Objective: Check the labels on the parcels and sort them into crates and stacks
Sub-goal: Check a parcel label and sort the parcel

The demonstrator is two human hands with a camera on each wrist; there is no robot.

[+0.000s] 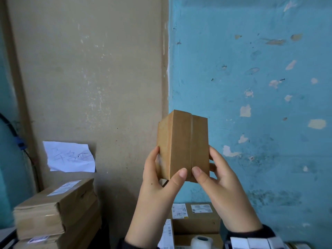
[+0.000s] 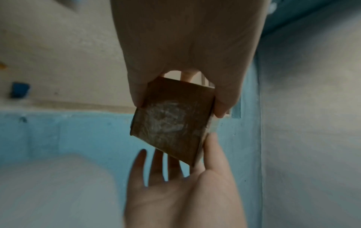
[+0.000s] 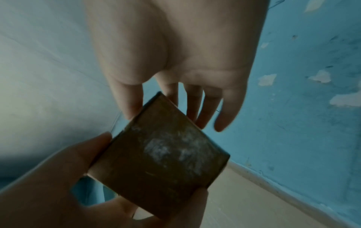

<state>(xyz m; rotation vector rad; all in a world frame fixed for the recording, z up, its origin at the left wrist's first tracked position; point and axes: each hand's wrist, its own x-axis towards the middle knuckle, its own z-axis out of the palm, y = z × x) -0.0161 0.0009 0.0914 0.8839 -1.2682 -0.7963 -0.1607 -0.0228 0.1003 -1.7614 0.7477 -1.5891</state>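
Blue-beige wall behind; left hand (image 1: pixel 158 178) grips small brown parcel (image 1: pixel 183 146) upright, right hand (image 1: pixel 221 178) pinching opposite edge.

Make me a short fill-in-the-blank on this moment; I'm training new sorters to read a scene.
1. The small cardboard box is held up by ____ hands.
2. The wall behind the right hand is painted ____.
3. The handwritten paper note hangs above the stack of parcels on the ____ side.
4. The face of the box turned to the head camera shows ____ label.

Missing words: both; blue; left; no
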